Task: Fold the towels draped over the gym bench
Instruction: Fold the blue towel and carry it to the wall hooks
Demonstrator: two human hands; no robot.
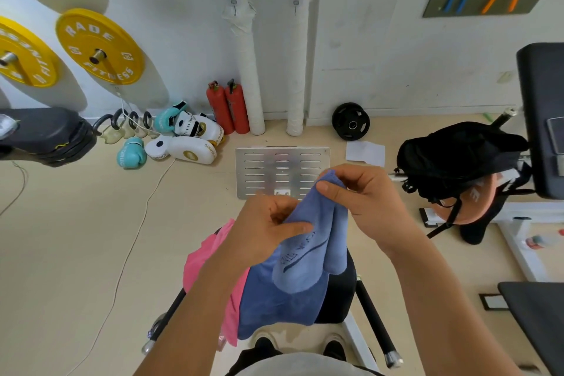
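Blue towel (pixel 308 241): our left hand (pixel 262 232) and right hand (pixel 366 195) pinch it with curled fingers. Pink towel (pixel 210 256) drapes over the tabletop (pixel 338 299) beneath.

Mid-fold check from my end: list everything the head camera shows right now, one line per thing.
blue towel: one, held up over the bench
pink towel: one, draped on the bench's left side
gym bench: one, black, below the hands
weight plates: two yellow, one green, on left wall
boxing gloves: teal and white, floor by wall
fire extinguishers: two, red, against wall
backpack: one, black, right
left hand: pinching the blue towel
right hand: pinching its top edge
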